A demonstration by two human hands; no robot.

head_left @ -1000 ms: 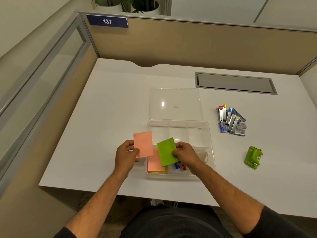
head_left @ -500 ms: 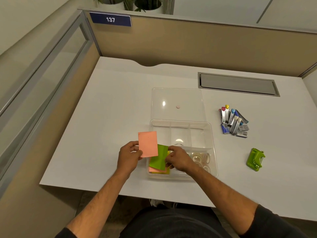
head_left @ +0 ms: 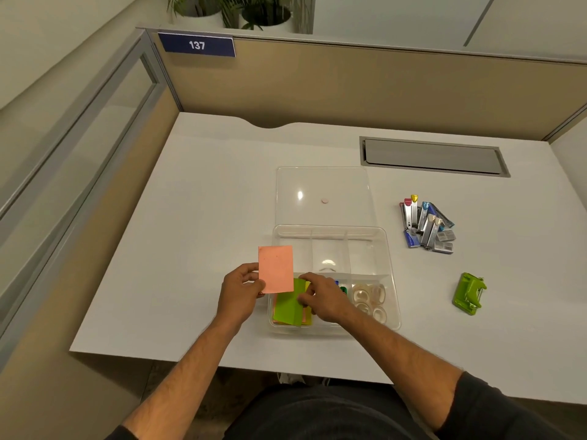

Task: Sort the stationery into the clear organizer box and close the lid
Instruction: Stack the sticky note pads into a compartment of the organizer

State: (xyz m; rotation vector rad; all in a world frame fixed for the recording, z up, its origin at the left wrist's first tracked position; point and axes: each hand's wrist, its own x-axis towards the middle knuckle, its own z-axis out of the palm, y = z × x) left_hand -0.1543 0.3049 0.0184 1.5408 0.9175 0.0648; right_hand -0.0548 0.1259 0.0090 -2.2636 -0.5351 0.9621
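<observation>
The clear organizer box (head_left: 390,249) stands open on the white desk, its lid (head_left: 320,188) lying flat behind it. My left hand (head_left: 239,293) pinches a pink sticky-note pad (head_left: 275,268) upright just left of the box's near-left compartment. My right hand (head_left: 324,300) holds a green sticky-note pad (head_left: 287,308) down inside that compartment, on top of orange and yellow pads. Clear tape rolls (head_left: 368,296) fill the near-right compartment. Small coloured items show behind my right hand, mostly hidden.
A pile of small staplers and staple boxes (head_left: 425,227) lies on the desk right of the box. A green hole punch (head_left: 469,294) sits further right and nearer. A grey cable hatch (head_left: 432,156) is set in the desk at the back right.
My right hand has lowered the green pad from above the box into the near-left compartment. My left hand still holds the pink pad, nearly in place.
</observation>
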